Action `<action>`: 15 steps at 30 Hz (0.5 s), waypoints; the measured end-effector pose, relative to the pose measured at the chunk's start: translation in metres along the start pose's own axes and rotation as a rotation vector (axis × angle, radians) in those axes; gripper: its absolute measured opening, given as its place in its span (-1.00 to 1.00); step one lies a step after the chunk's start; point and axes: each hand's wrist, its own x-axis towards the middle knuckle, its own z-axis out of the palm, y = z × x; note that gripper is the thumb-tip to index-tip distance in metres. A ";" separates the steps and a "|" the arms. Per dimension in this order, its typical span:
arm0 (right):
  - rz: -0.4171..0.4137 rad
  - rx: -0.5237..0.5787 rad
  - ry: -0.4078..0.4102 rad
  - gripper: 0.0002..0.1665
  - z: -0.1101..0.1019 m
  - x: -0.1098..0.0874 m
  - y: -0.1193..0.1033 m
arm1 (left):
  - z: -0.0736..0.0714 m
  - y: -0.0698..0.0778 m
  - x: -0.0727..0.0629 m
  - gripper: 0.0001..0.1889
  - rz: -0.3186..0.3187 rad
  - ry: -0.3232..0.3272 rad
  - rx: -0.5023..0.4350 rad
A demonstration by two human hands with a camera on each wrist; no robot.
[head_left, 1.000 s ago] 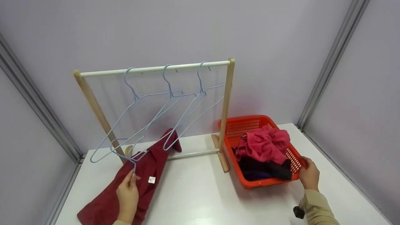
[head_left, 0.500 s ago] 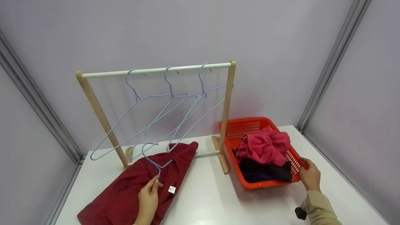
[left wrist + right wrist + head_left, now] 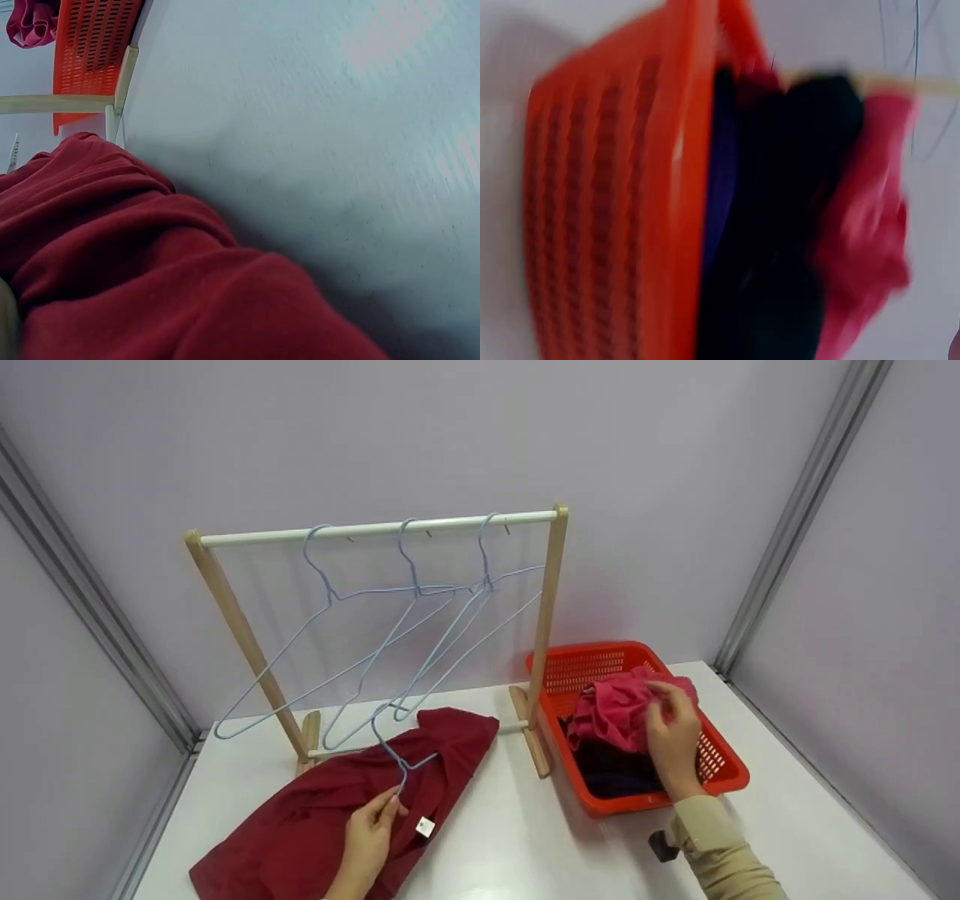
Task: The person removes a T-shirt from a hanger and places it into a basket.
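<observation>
In the head view, my left hand (image 3: 367, 836) pinches a light blue wire hanger (image 3: 406, 766) close to the neck, its hook pointing away from me. Under and around that hanger a dark red garment (image 3: 300, 832) with a small white tag (image 3: 425, 826) is spread; how far the hanger goes inside it is hidden. My right hand (image 3: 675, 746) is over the red basket (image 3: 589, 808), with fingers bent loosely and nothing between them. Just beneath it lies a bunched pink garment (image 3: 615, 709); contact with it cannot be told. Dark clothes (image 3: 772, 225) lie lower in the basket.
A small clothes rack with wooden posts (image 3: 546, 615) and a white rail (image 3: 375, 528) stands at the back. Three empty light blue hangers (image 3: 274, 660) hang from it. Grey walls (image 3: 450, 435) close off the back and sides of the white table (image 3: 510, 847).
My left hand has moved right with the hanger, and the dark red garment has shifted right and spread out. My right hand has left the basket's rim and moved over the pink garment.
</observation>
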 end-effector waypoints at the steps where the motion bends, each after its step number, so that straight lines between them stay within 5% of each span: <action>1: -0.026 0.023 -0.042 -0.70 0.008 -0.004 -0.007 | 0.001 0.000 0.000 -0.69 -0.007 -0.010 -0.005; 8: -0.003 0.070 -0.409 -0.79 0.052 -0.040 -0.040 | 0.006 -0.001 -0.003 -0.69 -0.022 -0.055 -0.040; 15: -0.031 0.055 -0.774 -0.80 0.082 -0.069 -0.047 | 0.007 0.000 -0.003 -0.65 0.000 -0.157 -0.085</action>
